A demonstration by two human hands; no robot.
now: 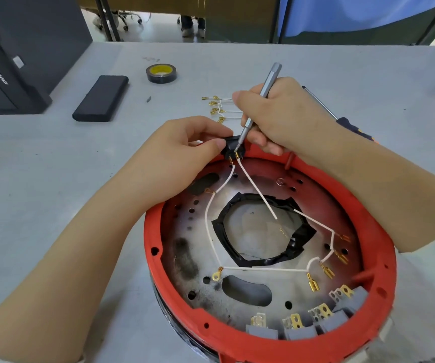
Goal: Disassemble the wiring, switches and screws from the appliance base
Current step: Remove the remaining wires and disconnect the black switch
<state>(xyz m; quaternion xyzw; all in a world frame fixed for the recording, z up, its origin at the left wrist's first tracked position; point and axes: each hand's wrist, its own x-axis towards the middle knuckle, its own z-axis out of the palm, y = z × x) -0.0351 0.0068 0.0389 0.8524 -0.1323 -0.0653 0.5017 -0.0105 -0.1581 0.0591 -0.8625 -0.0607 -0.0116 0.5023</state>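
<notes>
Right hand [284, 113] gripping screwdriver [259, 102] — tip down-left on socket [233, 148], left hand [185, 148] pinching socket

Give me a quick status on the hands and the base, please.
Left hand pinches black socket on red base. Right hand grips screwdriver, tip at terminals. White wires attached. Nothing obstructing.

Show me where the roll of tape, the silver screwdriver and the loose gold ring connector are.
Roll of tape [161, 73]: head view, on its black outer side.
Silver screwdriver [270, 83]: head view, on the handle above the right hand.
Gold ring connector [217, 274]: head view, on the ring at the wire's end.
</notes>
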